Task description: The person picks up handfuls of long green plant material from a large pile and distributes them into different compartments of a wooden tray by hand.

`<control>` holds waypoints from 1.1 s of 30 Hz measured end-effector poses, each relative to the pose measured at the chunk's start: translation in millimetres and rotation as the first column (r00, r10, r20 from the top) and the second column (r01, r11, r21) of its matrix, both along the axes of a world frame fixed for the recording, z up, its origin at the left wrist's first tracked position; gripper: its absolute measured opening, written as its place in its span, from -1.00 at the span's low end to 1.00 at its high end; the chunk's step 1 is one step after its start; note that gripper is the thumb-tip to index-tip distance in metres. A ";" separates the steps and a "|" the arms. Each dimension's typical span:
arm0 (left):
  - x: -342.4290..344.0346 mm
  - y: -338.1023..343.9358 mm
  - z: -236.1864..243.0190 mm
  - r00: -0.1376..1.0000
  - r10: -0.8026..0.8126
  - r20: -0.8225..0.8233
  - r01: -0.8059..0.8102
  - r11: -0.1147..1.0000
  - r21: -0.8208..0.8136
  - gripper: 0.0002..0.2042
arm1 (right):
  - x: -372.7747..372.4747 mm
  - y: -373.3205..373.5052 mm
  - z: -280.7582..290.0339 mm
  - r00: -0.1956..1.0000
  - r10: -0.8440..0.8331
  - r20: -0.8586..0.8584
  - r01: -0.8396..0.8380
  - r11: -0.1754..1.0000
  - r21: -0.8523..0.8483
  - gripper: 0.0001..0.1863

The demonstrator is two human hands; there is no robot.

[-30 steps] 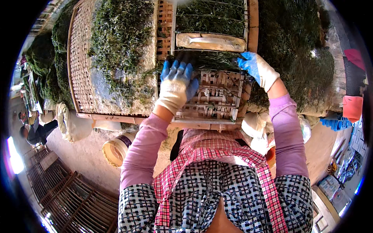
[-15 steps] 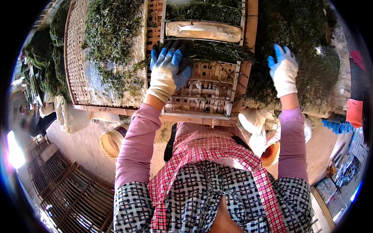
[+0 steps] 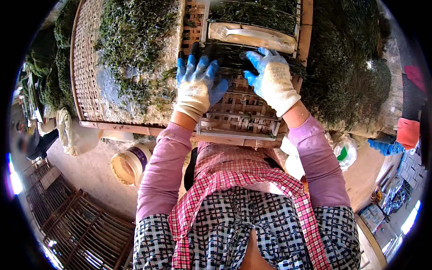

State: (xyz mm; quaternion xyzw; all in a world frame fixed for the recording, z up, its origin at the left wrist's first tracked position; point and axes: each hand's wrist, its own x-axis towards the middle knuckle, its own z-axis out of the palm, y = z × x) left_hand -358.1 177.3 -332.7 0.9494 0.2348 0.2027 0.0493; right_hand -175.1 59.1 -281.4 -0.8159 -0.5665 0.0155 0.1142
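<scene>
My left hand (image 3: pixel 195 85), in a white glove with blue-coated fingers, lies at the left end of a band of dark green seaweed-like strands (image 3: pixel 231 56), its fingers spread and the tips darkened. Over the right part of that band is my right hand (image 3: pixel 274 83), gloved alike, thumb and fingers apart, the far fingertips partly hidden. The strands cross a slim rectangular frame (image 3: pixel 238 134) set on a woven bamboo tray (image 3: pixel 84 67). Just beyond them, a wooden board with a pale raised handle (image 3: pixel 256 34) rests across the frame, with more green strands (image 3: pixel 252 15) behind it.
Loose green plant matter (image 3: pixel 130 36) covers the tray's left part. A large dark green heap (image 3: pixel 342 67) lies to the right. Below stand a pale bucket (image 3: pixel 126 166) and slatted racks (image 3: pixel 85 220) at the left. A person (image 3: pixel 42 141) is at the far left.
My right hand has moved left, from above the heap at the right to the band of strands. The left hand stays at the band's left end. The whole view has shifted slightly.
</scene>
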 end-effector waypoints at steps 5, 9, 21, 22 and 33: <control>-0.7 5.6 2.5 0.999 -0.018 -0.043 0.017 1.000 -0.026 -0.45 | 1.0 4.5 -8.9 0.990 0.010 -0.142 0.005 0.994 0.106 -0.68; -1.3 10.0 -2.5 0.998 -0.053 0.043 0.053 0.999 0.002 -0.45 | 2.5 5.2 -1.1 0.997 0.080 -0.008 -0.079 0.993 0.089 -0.65; 1.8 14.4 1.8 0.995 -0.059 0.079 0.060 0.998 -0.014 -0.44 | 1.1 21.0 5.3 0.969 0.160 0.190 -0.104 0.956 -0.275 -0.65; 1.9 14.6 4.0 0.996 -0.059 0.072 0.060 0.998 -0.017 -0.44 | 1.1 23.3 6.6 0.956 0.197 0.219 -0.120 0.940 -0.320 -0.65; -2.8 24.7 29.1 0.958 -0.054 0.282 0.057 0.998 -0.001 -0.61 | -1.9 45.9 2.7 0.817 0.428 0.386 -0.199 0.838 -0.508 -0.70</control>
